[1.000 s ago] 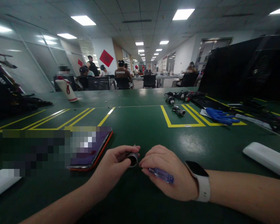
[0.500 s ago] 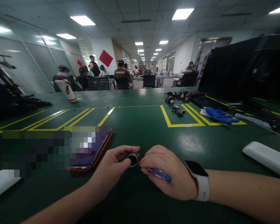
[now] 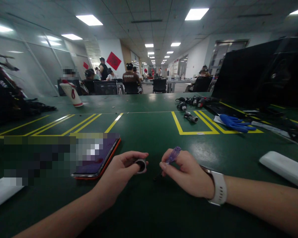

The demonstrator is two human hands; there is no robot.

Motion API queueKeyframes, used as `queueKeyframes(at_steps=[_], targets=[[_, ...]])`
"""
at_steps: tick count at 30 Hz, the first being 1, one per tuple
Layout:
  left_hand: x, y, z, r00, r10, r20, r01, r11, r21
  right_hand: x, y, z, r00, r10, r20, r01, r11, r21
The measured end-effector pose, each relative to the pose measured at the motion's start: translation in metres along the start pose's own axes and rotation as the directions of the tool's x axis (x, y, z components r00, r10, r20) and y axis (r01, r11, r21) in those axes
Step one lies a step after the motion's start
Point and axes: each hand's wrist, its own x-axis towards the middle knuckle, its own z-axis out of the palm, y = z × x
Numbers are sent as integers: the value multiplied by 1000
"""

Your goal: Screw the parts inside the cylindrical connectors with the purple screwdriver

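My left hand (image 3: 123,172) is closed around a short metal cylinder (image 3: 141,165), whose round hollow end faces me. In my right hand (image 3: 186,172) is a small screwdriver (image 3: 173,155) with a clear purple handle, pinched between thumb and fingers. Its handle tilts up and to the right, and its dark shaft slants down to the left over the green table (image 3: 144,211). A gap separates the shaft from the cylinder. Just left of my left hand lies a tablet-like device (image 3: 99,158) with an orange edge, partly blurred out.
Metal cylindrical parts (image 3: 190,117) lie inside yellow tape markings at the back right, near a blue glove (image 3: 234,123). A white bar-shaped object (image 3: 283,167) is at the right. A paper cup (image 3: 72,94) stands back left. Several people sit beyond the table.
My right hand has moved away from the cylinder to the right and turned over, so the screwdriver's handle now points up. My left hand keeps hold of the cylinder almost in place.
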Motion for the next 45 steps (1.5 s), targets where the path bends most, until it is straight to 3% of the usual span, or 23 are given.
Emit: queueKeyframes(at_steps=[9,12,15,17,19,21,22,25,27,29,31,34,40,45], targets=[[-2,0,-2,999,-34,29,34,999,16,1,0,4,996,29,81,-21,995,-101],[-2,1,-1,999,-47,28,47,999,2,3,1,5,990,105,92,-97,991,-88],[-2,1,-1,998,-57,23,58,997,-45,6,8,8,951,284,118,-300,943,146],[-2,2,-1,998,-63,22,65,993,-99,8,15,12,911,375,174,-413,821,395],[-3,3,-2,997,-68,20,70,986,-151,10,21,13,889,405,212,-446,668,596],[-3,3,-2,998,-68,15,69,982,-175,11,22,12,899,401,177,-401,587,703],[-3,3,-3,998,-67,13,68,983,-171,11,21,11,913,385,132,-356,596,720],[-3,1,-3,999,-53,10,54,988,-142,8,11,4,970,242,-31,-178,787,591],[-4,0,-2,999,-43,9,43,991,-123,4,3,1,990,80,-112,-33,928,372],[-5,0,-2,1000,-29,4,29,994,-108,1,-2,1,984,-98,-146,120,982,149],[-6,0,-1,1000,-20,2,20,996,-91,-2,-3,2,959,-258,-118,260,966,3],[-6,0,0,1000,2,16,0,997,-78,-4,-2,4,921,-389,-21,383,914,-133],[-7,0,0,1000,25,4,-25,999,-31,-1,-4,5,844,-534,43,520,795,-312],[-7,-2,1,997,78,18,-78,997,14,-1,-6,6,819,-568,87,558,751,-352]])
